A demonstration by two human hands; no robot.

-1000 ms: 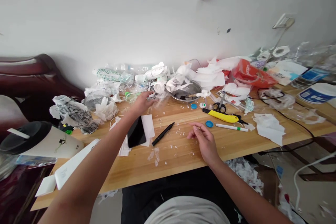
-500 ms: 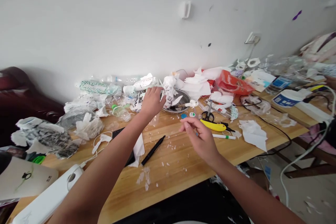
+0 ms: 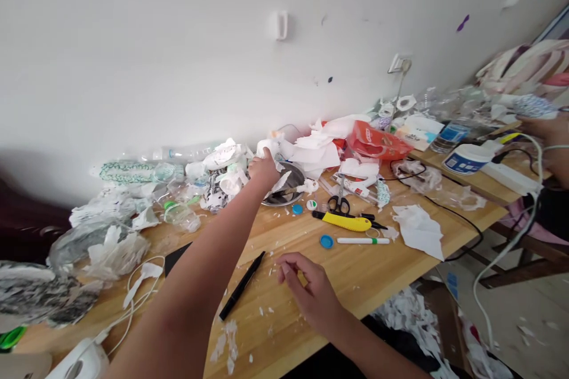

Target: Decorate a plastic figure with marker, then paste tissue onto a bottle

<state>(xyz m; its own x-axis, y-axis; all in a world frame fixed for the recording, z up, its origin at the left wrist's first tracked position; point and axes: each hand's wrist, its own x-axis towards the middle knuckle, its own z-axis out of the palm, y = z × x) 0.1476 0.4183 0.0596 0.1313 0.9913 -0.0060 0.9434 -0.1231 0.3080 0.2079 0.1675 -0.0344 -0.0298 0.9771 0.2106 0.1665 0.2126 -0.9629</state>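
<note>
My left hand (image 3: 263,169) reaches far across the wooden table (image 3: 391,260) and is closed on a crumpled white paper (image 3: 268,147) at the rim of a metal bowl (image 3: 291,180) near the wall. My right hand (image 3: 306,285) rests low on the table near the front edge, fingers curled together with nothing visible in them. A black pen (image 3: 242,285) lies just left of it among small white scraps.
A yellow utility knife (image 3: 342,221), black scissors (image 3: 338,202), a white marker (image 3: 362,241) and blue bottle caps (image 3: 326,241) lie right of centre. Crumpled papers and plastic bottles (image 3: 133,172) pile along the wall. Another person's hand (image 3: 544,130) shows at far right, beside cables.
My left hand has moved further toward the wall and closed on the paper by the bowl. My right hand dropped back down to the table. The view swung rightward.
</note>
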